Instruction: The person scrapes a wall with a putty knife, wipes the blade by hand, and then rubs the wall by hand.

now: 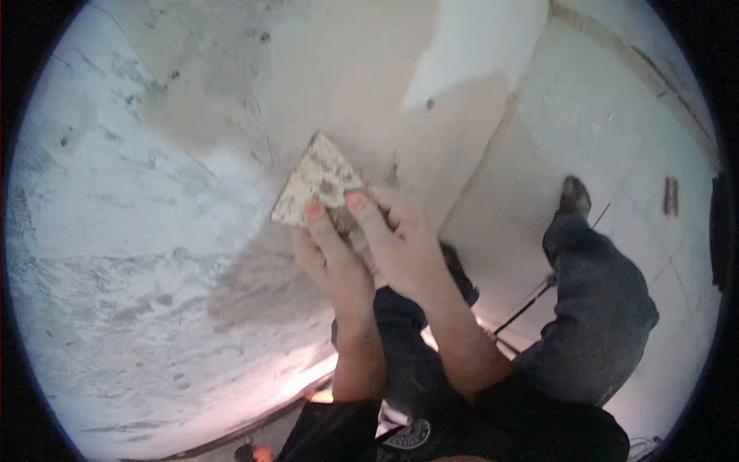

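Blotchy pale surface (108, 185) behind; triangular slab (314, 171) held before it, left hand (339, 269) and right hand (412, 258) both closed on its lower part, thumbs on the face; judged stiff, fairly light, crumbly-edged, best gripped broadly from both sides, clear of the tip.

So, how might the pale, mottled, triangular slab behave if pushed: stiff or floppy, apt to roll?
The pale, mottled, triangular slab seems stiff: its far corner juts past the left grip and right grip without visible sag. Its rough-looking face suggests it is not very slippery. Looking flat with straight edges, it would probably slide rather than roll.
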Motion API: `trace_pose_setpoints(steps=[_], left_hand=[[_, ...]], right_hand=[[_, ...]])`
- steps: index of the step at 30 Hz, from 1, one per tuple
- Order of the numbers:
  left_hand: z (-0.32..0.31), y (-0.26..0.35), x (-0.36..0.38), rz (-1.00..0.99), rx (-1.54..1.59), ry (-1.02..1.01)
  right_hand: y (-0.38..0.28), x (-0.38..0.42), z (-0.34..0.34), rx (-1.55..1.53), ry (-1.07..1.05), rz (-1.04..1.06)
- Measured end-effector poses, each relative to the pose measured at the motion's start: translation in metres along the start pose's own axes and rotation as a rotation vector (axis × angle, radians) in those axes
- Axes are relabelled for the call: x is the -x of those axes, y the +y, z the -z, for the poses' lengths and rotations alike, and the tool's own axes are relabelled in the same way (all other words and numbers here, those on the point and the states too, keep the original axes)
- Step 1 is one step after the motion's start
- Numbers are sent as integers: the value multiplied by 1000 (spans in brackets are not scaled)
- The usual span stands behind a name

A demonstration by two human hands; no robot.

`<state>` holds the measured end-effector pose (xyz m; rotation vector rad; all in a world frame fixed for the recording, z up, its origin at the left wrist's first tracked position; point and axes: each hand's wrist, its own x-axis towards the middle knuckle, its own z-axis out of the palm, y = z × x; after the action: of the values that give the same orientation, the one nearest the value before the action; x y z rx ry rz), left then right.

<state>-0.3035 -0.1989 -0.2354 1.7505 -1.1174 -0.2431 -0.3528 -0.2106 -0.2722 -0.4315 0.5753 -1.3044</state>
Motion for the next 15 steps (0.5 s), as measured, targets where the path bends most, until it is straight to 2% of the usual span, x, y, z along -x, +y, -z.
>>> trace_pose_setpoints(steps=[1, 3, 5, 6, 7, 9, 10, 11, 12, 13, 15], left_hand=[[-6, 1, -6, -15, 37, -1], [-3, 16, -13, 62, 133, -98], [18, 8, 1, 110, 30, -60], [9, 4, 3, 47, -4, -51], [5, 0, -3, -42, -3, -49], [-12, 7, -10, -7, 103, -66], [0, 18, -14, 8, 98, -41], [1, 24, -8, 43, 62, -12], [4, 23, -4, 47, -196, 57], [6, 17, -4, 39, -196, 53], [-1, 2, -11, -103, 25, -6]], right_hand=[[4, -4, 3, 80, 3, 84], [5, -11, -5, 10, 71, 78], [-5, 4, -3, -21, -60, -112], [-6, 0, 11, -29, -122, -238], [-2, -5, 8, -25, -124, -203], [1, -15, 11, 1, -162, -45], [-1, -12, -4, 53, -154, 12], [7, -7, -4, 45, -161, -25], [11, 0, -6, -12, -80, -9], [9, -5, -6, -56, 2, 58], [-11, -21, -6, -43, -6, 77]])
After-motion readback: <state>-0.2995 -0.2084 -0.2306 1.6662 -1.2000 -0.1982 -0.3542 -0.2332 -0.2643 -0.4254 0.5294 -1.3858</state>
